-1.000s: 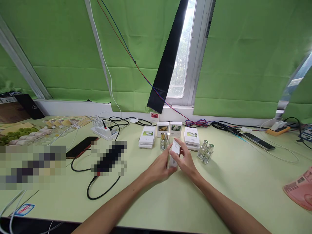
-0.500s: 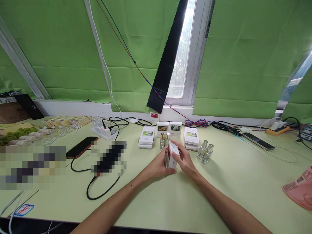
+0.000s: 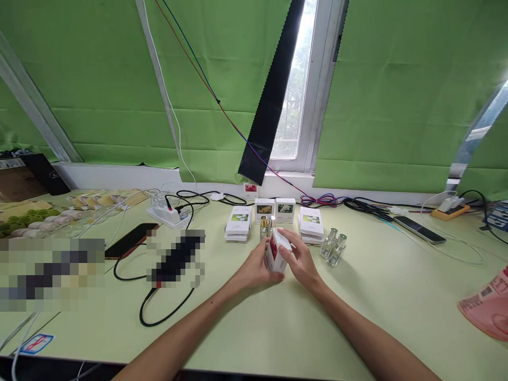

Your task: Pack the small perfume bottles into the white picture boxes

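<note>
Left hand (image 3: 256,264) and right hand (image 3: 304,262) hold a white red-pictured carton (image 3: 276,256) — tilted, just in front of two capped glass bottles (image 3: 264,227)

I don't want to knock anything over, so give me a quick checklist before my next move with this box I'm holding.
1. Held box steadied: ok, left hand and right hand are both on it.
2. Inside of held box: cannot tell, it doesn't show.
3. Glass bottles to the right: ok, apart from your right hand.
4. Gold-capped bottle in full view: not ok, its lower part is hidden.
5. Yellow-flower box and white-flower box upright: ok.
</note>
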